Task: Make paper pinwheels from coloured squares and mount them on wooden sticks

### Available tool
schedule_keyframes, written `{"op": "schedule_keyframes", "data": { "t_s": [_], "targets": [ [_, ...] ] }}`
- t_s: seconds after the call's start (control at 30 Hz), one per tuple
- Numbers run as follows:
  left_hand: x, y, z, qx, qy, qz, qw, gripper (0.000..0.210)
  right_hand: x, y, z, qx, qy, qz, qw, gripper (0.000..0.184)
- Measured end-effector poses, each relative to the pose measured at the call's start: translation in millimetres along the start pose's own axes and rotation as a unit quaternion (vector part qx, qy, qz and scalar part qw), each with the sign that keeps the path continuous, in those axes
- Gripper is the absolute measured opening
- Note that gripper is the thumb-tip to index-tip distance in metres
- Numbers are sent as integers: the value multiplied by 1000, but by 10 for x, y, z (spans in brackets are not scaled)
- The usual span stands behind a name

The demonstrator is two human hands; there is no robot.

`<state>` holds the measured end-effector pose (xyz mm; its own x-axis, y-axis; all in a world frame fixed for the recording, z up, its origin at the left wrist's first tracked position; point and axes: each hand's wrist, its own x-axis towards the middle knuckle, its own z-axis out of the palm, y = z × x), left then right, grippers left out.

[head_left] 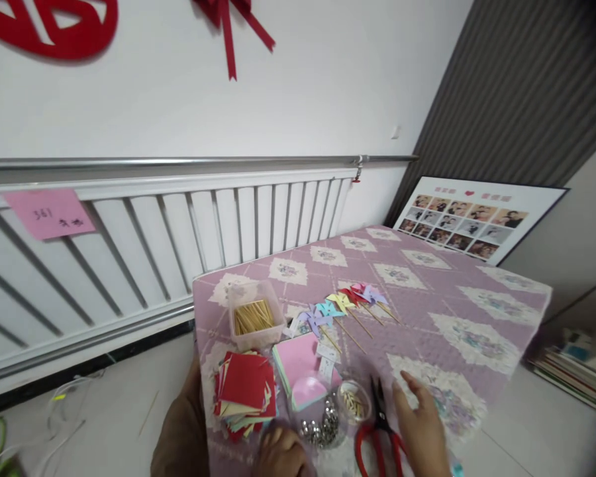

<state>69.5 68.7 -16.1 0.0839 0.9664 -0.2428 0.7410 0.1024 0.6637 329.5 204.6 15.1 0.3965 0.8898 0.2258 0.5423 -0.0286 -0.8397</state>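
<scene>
My left hand [281,453] is at the bottom edge of the view, fingers curled, beside a clear tub of silvery metal pieces [322,427]. What it may hold is hidden. My right hand [420,421] is over the tablecloth, thumb and fingers apart, holding nothing. Just left of it lie red-handled scissors [379,424] with dark blades. A small round tub of pale wooden pieces [353,403] stands between the metal pieces and the scissors. Red paper squares [248,381] top a mixed stack on the left. Pink paper squares [300,358] lie behind the tubs.
A clear box [281,324] of thin wooden sticks stands at the back left. Several coloured paper pinwheels [342,303] on sticks lie in a row on the purple tablecloth [412,331]. A white radiator [228,228] runs behind, and a photo board [471,215] leans beyond the table.
</scene>
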Motion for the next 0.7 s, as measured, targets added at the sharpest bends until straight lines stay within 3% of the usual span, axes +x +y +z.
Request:
{"op": "schedule_keyframes", "data": {
  "t_s": [0.17,0.27,0.4,0.57,0.7],
  "targets": [
    [-101,-78,34,37,88,108,990,17,-1212,-397,352,93,-81,-20,992,48],
    [-171,-99,17,41,111,135,984,12,-1608,-460,441,78,-76,-78,991,38],
    [-193,-121,-18,42,114,142,982,11,-1695,-430,398,46,-54,-165,984,32],
    [-178,-118,-48,31,116,144,982,9,-1652,-436,342,31,-55,-185,981,27],
    [-301,-139,-141,-39,121,194,973,14,-1812,-494,306,40,-96,-188,977,23]
  ]
}}
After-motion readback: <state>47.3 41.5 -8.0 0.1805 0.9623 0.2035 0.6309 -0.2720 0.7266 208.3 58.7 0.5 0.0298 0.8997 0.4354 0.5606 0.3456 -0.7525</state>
